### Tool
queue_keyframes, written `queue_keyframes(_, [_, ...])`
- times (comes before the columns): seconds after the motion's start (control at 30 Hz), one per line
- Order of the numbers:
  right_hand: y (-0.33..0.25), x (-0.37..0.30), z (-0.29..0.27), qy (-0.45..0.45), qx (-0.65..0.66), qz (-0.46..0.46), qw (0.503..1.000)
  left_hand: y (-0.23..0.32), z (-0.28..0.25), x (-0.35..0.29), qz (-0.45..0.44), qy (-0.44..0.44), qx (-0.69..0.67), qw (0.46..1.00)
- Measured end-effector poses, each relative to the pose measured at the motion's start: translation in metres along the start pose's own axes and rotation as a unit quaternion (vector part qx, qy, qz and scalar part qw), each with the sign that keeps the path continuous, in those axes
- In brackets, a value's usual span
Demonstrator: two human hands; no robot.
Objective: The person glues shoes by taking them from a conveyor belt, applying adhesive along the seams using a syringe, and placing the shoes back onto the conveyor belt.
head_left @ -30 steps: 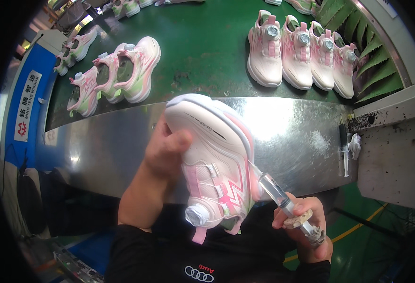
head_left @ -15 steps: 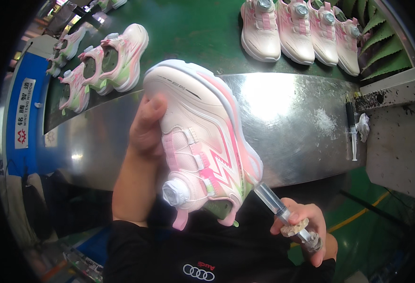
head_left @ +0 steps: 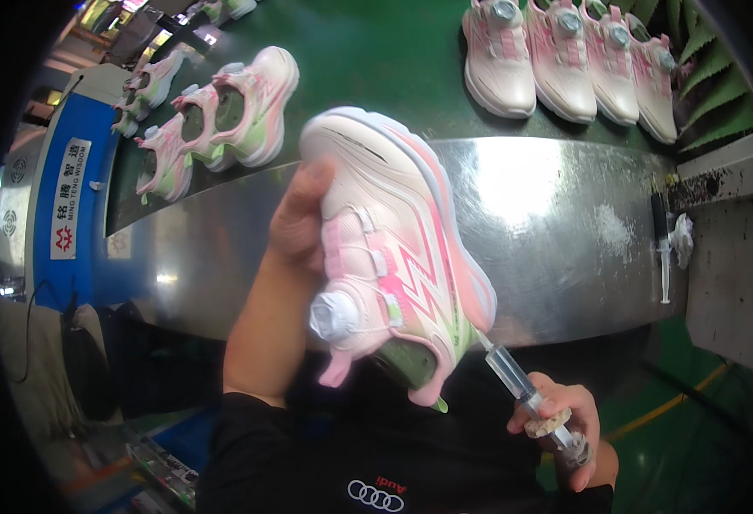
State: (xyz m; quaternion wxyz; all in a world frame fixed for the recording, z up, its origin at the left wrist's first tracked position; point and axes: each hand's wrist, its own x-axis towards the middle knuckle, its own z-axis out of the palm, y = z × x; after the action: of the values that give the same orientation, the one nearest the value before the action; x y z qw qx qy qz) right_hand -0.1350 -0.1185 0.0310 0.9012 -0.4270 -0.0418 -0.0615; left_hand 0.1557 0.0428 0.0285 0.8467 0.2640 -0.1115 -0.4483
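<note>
Pink-and-white sneaker (head_left: pixel 394 248) sits raised above the steel bench (head_left: pixel 548 223), gripped at its side by the left hand (head_left: pixel 301 218). Right hand (head_left: pixel 565 424) closes around a syringe (head_left: pixel 522 390) whose tip meets the heel. A white rectangular sign (head_left: pixel 68 199) marks the blue panel (head_left: pixel 55 154) far left.

My left hand (head_left: pixel 304 218) mostly hidden behind the shoe (head_left: pixel 389 257), syringe (head_left: pixel 522 394) tip buried at its heel, shoes at 12 o'clock (head_left: pixel 565 51) cut off
</note>
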Motion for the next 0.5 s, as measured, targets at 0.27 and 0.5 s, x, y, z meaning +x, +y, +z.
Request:
queue_keyframes(0.27, [0.011, 0.0, -0.006, -0.004, -0.003, -0.044, 0.999, 0.003, -0.002, 0.002, -0.037, 0.048, -0.018, 0.998])
queue_keyframes(0.5, [0.018, -0.005, -0.01, -0.003, -0.026, -0.047, 0.999, -0.005, 0.016, 0.002, -0.039, 0.146, 0.015, 0.988])
